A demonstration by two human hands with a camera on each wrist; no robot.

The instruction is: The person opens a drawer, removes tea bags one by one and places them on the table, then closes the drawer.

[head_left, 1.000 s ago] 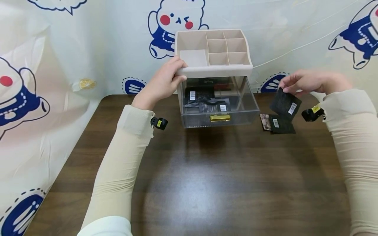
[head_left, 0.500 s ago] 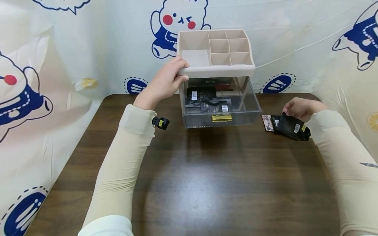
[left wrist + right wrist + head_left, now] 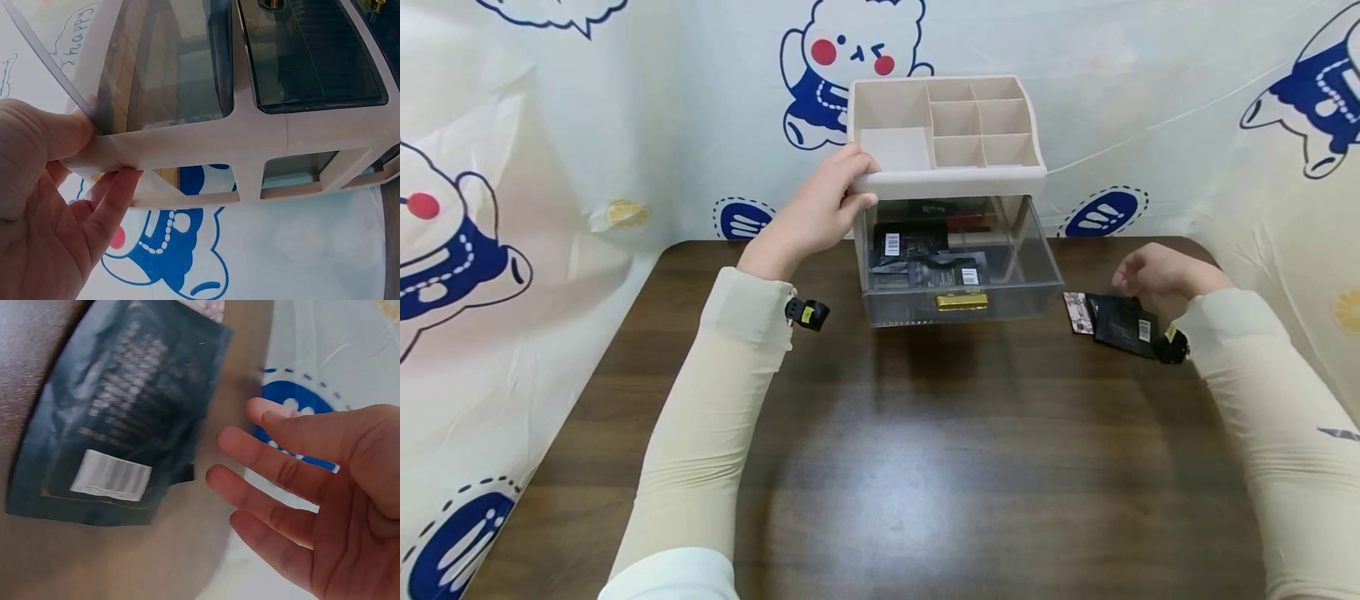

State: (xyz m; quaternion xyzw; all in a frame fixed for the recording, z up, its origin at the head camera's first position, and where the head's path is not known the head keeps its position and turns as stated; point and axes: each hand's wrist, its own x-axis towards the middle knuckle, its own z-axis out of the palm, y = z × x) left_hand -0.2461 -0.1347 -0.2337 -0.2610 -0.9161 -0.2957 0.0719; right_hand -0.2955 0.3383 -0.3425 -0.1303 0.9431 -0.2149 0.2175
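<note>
My left hand (image 3: 827, 200) grips the upper left corner of a cream drawer organizer (image 3: 955, 179); the left wrist view has its thumb and fingers (image 3: 115, 200) pinching the frame. The organizer's clear drawer (image 3: 1030, 271) is pulled out, with black sachets (image 3: 910, 242) bearing barcode labels inside. To the right, a black sachet (image 3: 1126, 327) lies over another one beside a small pink patterned packet (image 3: 1078, 313) on the table. Just behind that stack hovers my right hand (image 3: 1172, 271), its fingers loosely spread and holding nothing. In the right wrist view the sachet (image 3: 125, 419) lies barcode up, apart from the fingertips.
Open compartments (image 3: 958, 121) form the top of the organizer. A gold handle (image 3: 962, 302) marks the drawer front. The dark wooden table (image 3: 887, 467) stretches toward me, and a printed cloth (image 3: 1150, 67) hangs behind and along the sides.
My right hand has lowered a black sachet onto the packets on the right and let go of it. My left hand has stayed on the organizer.
</note>
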